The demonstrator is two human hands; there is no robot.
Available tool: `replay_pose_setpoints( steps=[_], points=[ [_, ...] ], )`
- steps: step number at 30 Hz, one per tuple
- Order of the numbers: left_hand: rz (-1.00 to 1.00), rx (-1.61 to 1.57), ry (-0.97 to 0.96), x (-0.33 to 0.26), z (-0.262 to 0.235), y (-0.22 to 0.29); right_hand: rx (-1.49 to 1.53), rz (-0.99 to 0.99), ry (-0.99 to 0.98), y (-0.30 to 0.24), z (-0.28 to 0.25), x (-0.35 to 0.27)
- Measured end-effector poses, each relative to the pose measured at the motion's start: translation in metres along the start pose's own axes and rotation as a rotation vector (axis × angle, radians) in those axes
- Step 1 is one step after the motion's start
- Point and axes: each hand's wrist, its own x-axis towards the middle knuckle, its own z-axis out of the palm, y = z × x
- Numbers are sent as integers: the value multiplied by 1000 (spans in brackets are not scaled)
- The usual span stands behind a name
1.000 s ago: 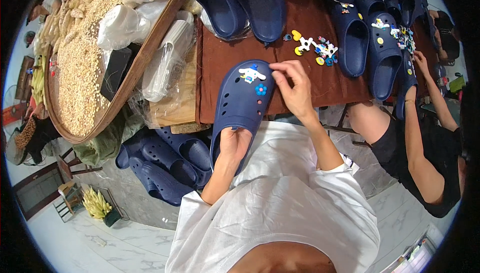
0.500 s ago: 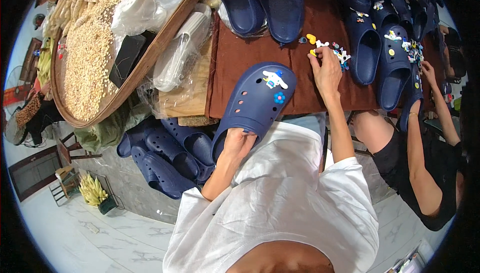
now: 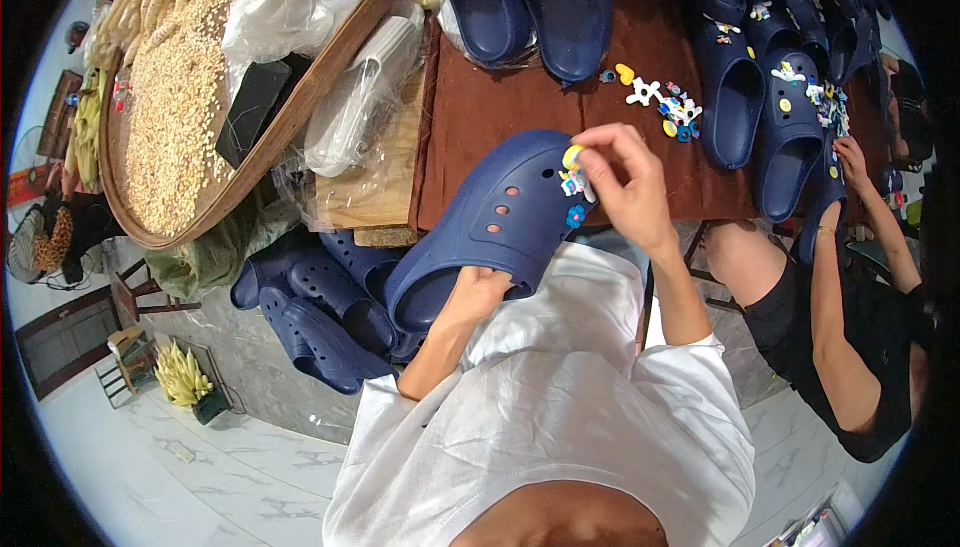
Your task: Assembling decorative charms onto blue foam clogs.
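Observation:
My left hand (image 3: 478,297) grips a navy blue clog (image 3: 490,202) by its opening, some fingers hidden inside. The clog is tilted, its toe pointing up and right. On its toe are a white cartoon charm (image 3: 574,184) and a blue flower charm (image 3: 575,216). My right hand (image 3: 630,187) pinches a small yellow charm (image 3: 573,157) at the toe, beside the holes; whether its stem touches the clog I cannot tell. Loose charms (image 3: 645,94) in white, yellow and blue lie on the brown cloth (image 3: 470,122) beyond my right hand.
Two navy clogs (image 3: 565,22) stand at the cloth's far edge, several decorated clogs (image 3: 732,107) to the right. A co-worker's hand (image 3: 850,159) reaches among them. A tray of pale grains (image 3: 175,147) is at left, with more clogs (image 3: 320,337) below the table edge.
My right hand has come from the charm pile to the clog's toe, bringing a yellow charm. The clog has turned and tilted in my left hand.

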Motion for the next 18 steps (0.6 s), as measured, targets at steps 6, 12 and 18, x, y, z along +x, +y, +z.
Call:
replay_pose_setpoints(
  steps=[6,12,18],
  points=[
    [49,119,-37,-10,11,10,-142,-152,-102,-1,10,-4],
    [-44,143,27,-15,9,19,-50,-18,-223,10,2,-7],
    [-71,320,-28,-16,11,34,116,79,-365,13,-1,-6]
  ],
)
